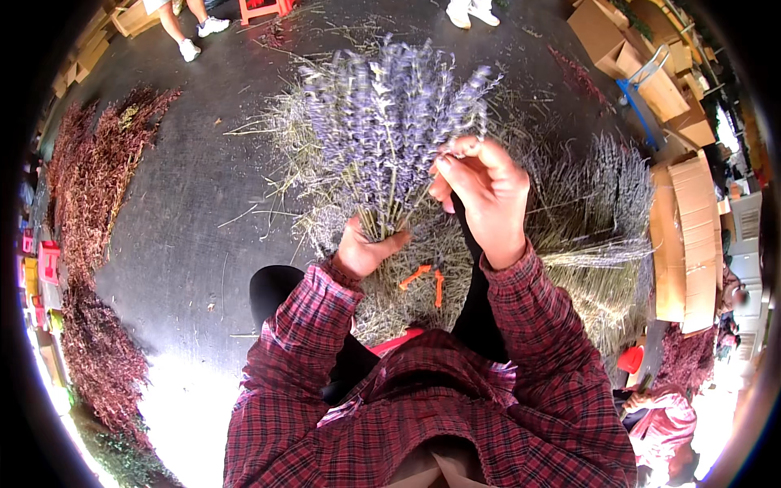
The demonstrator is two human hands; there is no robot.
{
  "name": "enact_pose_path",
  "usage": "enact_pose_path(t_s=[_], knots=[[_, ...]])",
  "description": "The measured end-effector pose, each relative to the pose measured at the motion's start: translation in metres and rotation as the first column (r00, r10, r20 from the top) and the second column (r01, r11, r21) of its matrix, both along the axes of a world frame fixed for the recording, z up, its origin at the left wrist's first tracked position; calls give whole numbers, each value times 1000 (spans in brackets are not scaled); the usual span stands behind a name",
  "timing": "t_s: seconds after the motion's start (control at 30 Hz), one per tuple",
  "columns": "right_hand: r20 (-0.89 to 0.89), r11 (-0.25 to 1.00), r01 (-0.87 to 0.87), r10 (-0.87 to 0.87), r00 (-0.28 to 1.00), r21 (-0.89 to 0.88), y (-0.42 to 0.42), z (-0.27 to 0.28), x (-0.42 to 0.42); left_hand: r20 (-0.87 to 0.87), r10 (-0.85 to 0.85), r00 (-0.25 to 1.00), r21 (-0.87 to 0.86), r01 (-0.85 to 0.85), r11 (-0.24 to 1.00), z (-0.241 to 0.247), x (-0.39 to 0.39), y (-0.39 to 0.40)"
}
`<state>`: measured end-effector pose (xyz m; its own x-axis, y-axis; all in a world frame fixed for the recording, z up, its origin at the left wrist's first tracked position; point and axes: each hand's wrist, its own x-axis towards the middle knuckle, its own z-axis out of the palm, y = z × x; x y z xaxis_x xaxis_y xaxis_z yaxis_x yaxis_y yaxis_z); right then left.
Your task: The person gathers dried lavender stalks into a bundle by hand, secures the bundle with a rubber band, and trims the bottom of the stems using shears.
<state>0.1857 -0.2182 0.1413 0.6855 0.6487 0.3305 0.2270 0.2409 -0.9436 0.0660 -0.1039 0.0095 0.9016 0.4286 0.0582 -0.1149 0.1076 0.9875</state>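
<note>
My left hand [366, 247] grips the stems of a full bunch of lavender [384, 122], its purple flower heads fanned out upward. At the bunch's right side, my right hand [488, 183] pinches a lavender sprig [473, 97] between thumb and fingers; whether that sprig is loose from the bunch I cannot tell. Below my hands, a pair of orange-handled scissors or snips [438, 288] lies on cut stems [396, 314] between my knees. Loose stems and trimmings surround the bunch on the floor.
More lavender [616, 183] lies in a heap at right beside a cardboard box [683, 244]. Dried reddish plants [97, 201] line the left. A blue hand truck [637, 113] stands by cartons [650, 79]. Other people's feet [189, 49] are beyond, near a red stool [265, 9]; another person [662, 421] is at lower right.
</note>
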Motion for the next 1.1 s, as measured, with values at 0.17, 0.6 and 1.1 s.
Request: enact_pose_path(t_s=[0.17,0.6,1.1], knots=[[58,988,13,-21,998,151,16,10,27,41,212,976,-107,-207,973,-9,-19,23],[-654,933,148,-338,677,-329,13,-242,126,43,558,829,-186,-542,820,36,-76,89],[120,518,328,-393,912,-790,31,-504,148,-104,627,772,-163,-635,755,9,-81,115]])
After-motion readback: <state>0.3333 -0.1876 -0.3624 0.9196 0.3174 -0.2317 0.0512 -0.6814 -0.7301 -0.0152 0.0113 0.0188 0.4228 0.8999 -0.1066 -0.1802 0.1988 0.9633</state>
